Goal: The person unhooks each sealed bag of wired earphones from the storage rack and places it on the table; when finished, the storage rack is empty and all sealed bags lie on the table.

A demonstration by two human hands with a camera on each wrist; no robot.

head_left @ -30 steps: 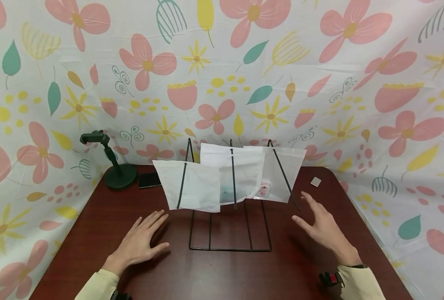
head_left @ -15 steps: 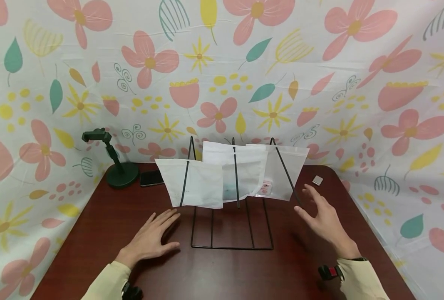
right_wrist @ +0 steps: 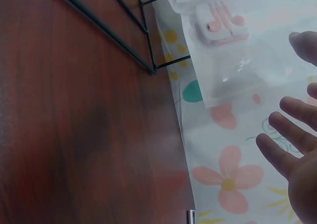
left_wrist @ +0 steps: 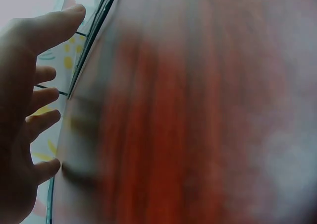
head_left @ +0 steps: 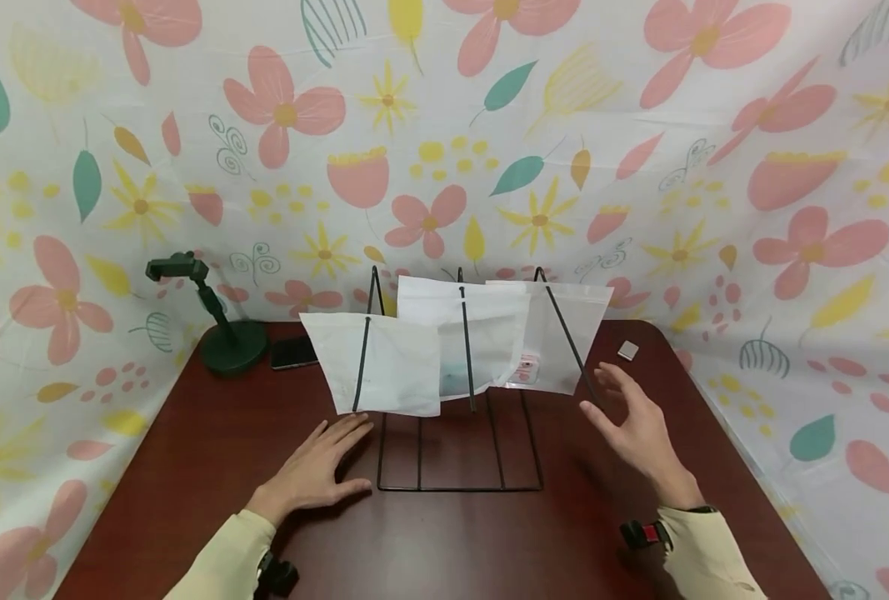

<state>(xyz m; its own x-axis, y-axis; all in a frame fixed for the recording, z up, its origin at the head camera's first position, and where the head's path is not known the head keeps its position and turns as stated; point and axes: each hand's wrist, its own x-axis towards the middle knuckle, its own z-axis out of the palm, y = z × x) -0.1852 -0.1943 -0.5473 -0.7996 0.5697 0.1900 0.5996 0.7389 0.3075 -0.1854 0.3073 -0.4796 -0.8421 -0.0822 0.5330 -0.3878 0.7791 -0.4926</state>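
A black wire rack (head_left: 459, 490) stands mid-table with three white pouches hanging from its prongs. The left pouch (head_left: 402, 367) overlaps the middle pouch (head_left: 492, 329), which has a bluish patch showing through low down. The right pouch (head_left: 567, 354) is more see-through, and a small white-and-pink item (right_wrist: 223, 23) shows inside it. My left hand (head_left: 312, 475) is low over the table, fingers spread, fingertips just below the left pouch. My right hand (head_left: 642, 433), fingers apart and holding nothing, is beside the right pouch, its fingertips near the rack's right prong.
On the dark wooden table (head_left: 444, 550), a green stand (head_left: 230, 346) and a black phone (head_left: 294, 352) are at the back left. A small silvery square (head_left: 627, 350) lies at the back right. A flower-print cloth (head_left: 444, 125) hangs behind and along both sides.
My left hand has slid right and slightly forward, closer to the rack. The right hand stays in nearly the same place beside the right pouch. The head view has shifted a little.
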